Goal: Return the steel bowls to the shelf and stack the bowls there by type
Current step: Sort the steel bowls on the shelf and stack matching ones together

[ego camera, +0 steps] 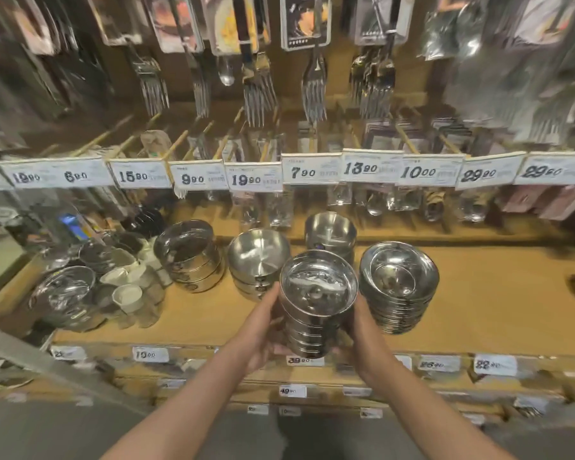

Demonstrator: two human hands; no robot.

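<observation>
A tall stack of straight-sided steel bowls [316, 300] is held between my hands just above the front of the wooden shelf [498, 313]. My left hand [263, 333] grips its left side and my right hand [362, 327] grips its right side. On the shelf stand other stacks: flat-rimmed shallow bowls [397, 287] at the right, round bowls [258, 260] left of centre, straight-walled bowls [190, 254] further left, and a small deep stack [331, 232] at the back.
Glass-lidded pots [63, 293] and white cups [127, 293] crowd the shelf's left end. Price tags [312, 171] run on a rail above, with packs of forks [256, 88] hanging over them. Bare wood lies right of the stacks. Lower shelves carry more tags.
</observation>
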